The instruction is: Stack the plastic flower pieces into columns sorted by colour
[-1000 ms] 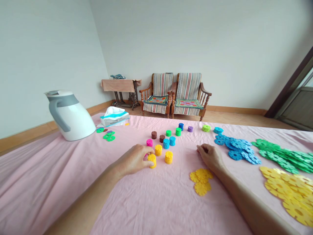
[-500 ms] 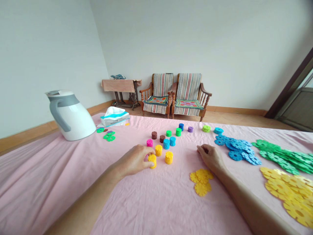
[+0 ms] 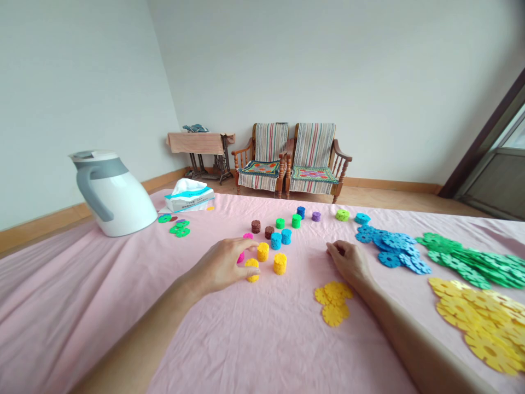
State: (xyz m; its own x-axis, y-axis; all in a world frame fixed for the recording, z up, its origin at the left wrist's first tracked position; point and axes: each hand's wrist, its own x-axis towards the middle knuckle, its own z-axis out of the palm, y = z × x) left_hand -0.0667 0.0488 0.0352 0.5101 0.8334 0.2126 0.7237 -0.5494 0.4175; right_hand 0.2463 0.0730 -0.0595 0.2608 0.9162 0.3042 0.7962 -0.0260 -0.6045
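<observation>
My left hand (image 3: 217, 264) reaches over the cloth with thumb and fingers apart. Its thumb overlaps the front of a short stack of yellow flower-shaped discs (image 3: 252, 264); whether it touches the stack is unclear. Behind that hand two pink stacks (image 3: 240, 257) are partly covered. Two more yellow stacks, one nearer (image 3: 263, 251) and one further right (image 3: 280, 264), stand beside its fingertips. My right hand (image 3: 348, 260) rests on the cloth, fingers curled together, with nothing visible in them. Just below it lies a small loose heap of yellow discs (image 3: 334, 302).
Brown (image 3: 256, 226), light blue (image 3: 276, 241), green (image 3: 296, 220), dark blue and purple stacks stand further back. Loose blue (image 3: 396, 246), green (image 3: 471, 260) and yellow discs (image 3: 484, 323) spread on the right. A white jug (image 3: 118, 197) and tissue box (image 3: 190, 198) stand left.
My left fingers have spread away from the nearest yellow stack, which stays on the cloth. My right hand keeps its place; the whole view has shifted slightly.
</observation>
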